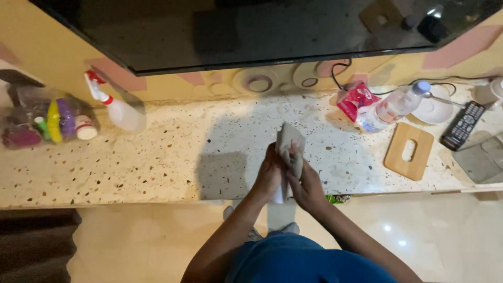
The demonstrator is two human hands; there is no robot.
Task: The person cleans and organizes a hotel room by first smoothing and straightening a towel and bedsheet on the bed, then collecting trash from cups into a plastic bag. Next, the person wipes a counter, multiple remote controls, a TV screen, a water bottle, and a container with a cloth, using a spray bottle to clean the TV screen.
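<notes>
At the far left of the speckled stone counter (157, 157) lies a clear plastic bag (44, 123) holding colourful small items, among them a yellow and purple thing and a small white jar with a red band. Just to the right of it lies a white spray bottle (119, 110) with a red trigger, close to the yellow wall (47, 57). Above the counter hangs a big dark screen (251, 29), and its shadow falls on the middle of the stone.

Near the front edge of the counter, in the middle of the view, both hands meet on a grey folded cloth (290, 144). The left hand (270, 175) grips the cloth from the left side and the right hand (306, 186) closes on it from the right and a little nearer; the two hands touch each other. The cloth stands up between them, and its upper part rises beyond the fingers toward the wall. Whether the cloth touches the counter, I cannot tell.

Farther right lie a red snack packet (357, 99) and a clear water bottle (395, 106) on its side with a blue cap. Nearer stands a wooden board (409, 152) with a slot in it. Behind it is a white saucer (435, 110), and at the far right a black remote control (462, 124).
</notes>
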